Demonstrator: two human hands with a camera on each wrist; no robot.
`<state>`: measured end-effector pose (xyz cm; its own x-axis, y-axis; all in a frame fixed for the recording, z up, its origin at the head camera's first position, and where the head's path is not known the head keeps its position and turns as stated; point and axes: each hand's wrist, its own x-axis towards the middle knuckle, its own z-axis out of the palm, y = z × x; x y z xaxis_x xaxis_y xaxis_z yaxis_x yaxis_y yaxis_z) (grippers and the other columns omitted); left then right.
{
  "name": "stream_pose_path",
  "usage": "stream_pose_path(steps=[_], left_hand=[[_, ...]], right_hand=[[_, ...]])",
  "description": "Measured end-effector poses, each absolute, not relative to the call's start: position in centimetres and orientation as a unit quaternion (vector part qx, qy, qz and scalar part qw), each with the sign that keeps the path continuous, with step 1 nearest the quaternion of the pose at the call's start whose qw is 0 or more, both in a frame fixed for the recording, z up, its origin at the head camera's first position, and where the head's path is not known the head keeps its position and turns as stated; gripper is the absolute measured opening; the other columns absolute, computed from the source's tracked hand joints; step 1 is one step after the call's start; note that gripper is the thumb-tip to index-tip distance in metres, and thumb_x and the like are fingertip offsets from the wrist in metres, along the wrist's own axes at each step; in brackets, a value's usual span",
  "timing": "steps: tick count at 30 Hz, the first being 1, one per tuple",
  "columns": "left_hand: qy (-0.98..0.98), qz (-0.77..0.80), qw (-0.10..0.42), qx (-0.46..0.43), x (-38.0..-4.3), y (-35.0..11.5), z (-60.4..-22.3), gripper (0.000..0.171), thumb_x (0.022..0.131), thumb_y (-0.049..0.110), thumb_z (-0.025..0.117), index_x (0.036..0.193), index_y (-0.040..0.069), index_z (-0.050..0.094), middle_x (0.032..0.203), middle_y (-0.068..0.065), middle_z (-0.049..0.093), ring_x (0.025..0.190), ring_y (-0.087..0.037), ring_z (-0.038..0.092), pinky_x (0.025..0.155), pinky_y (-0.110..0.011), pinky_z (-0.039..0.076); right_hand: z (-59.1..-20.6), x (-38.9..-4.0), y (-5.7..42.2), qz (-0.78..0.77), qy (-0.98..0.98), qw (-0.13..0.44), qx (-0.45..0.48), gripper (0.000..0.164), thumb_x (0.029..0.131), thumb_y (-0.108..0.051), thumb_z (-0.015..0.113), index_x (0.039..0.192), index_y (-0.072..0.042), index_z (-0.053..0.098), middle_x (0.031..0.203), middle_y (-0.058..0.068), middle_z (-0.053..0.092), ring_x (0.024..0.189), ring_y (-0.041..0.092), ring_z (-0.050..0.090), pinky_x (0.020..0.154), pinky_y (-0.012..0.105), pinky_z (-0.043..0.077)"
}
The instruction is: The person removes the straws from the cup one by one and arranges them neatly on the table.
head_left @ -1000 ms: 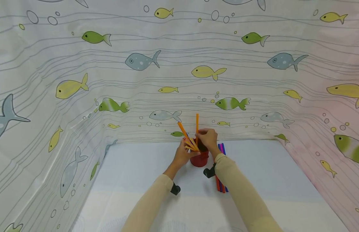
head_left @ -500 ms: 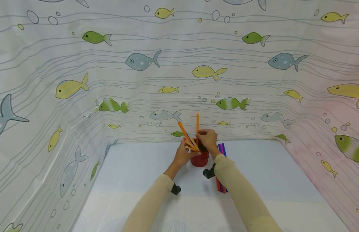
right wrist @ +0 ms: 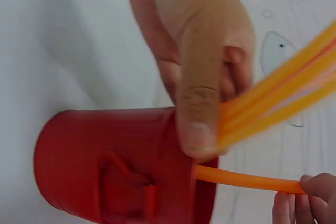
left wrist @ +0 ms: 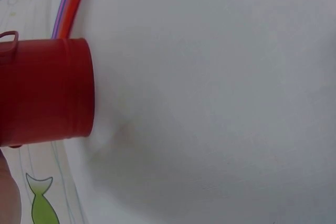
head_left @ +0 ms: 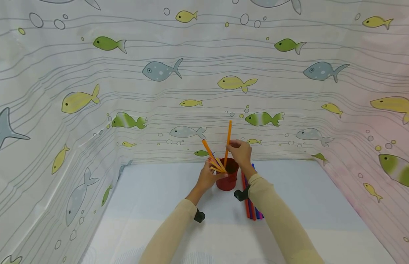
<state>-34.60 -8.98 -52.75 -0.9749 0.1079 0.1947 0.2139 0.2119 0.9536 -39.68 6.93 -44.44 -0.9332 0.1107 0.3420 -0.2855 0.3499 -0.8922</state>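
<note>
At the left side of the red bucket, the left hand is clamped around the rim — thumb across the front — where several orange strips lean out above it. Over the bucket's mouth, the right hand pinches 1 orange stick, its lower end inside. The bucket stands upright on the tabletop — red, blue and magenta sticks lie to its right, and fish-patterned cloth rises behind it.
</note>
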Motion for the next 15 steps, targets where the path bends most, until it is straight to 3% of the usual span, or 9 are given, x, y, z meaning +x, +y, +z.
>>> stream_pose_path(steps=[9,15], left_hand=[[-0.79,-0.605,0.055,-0.082,-34.8,-8.9,-52.2,0.077,0.076,0.025,0.085,0.136,0.015,0.037,0.135,-0.002,0.053,0.132,-0.021,0.046,0.107,-0.045,0.039],[-0.801,-0.585,0.074,-0.104,-35.2,-8.8,-51.8,0.088,0.071,0.022,0.089,0.14,0.014,0.036,0.135,0.001,0.054,0.126,-0.018,0.05,0.106,-0.042,0.042]], right_hand=[[-40.8,-39.6,9.6,0.611,-0.764,0.203,0.046,0.024,0.084,-0.017,0.078,0.105,-0.005,0.074,0.095,0.009,0.073,0.085,0.019,0.07,0.075,0.03,0.057],[-39.4,-39.1,11.9,0.633,-0.745,0.207,0.03,0.026,0.084,-0.016,0.078,0.107,-0.004,0.073,0.097,0.011,0.073,0.08,0.015,0.07,0.073,0.025,0.057]])
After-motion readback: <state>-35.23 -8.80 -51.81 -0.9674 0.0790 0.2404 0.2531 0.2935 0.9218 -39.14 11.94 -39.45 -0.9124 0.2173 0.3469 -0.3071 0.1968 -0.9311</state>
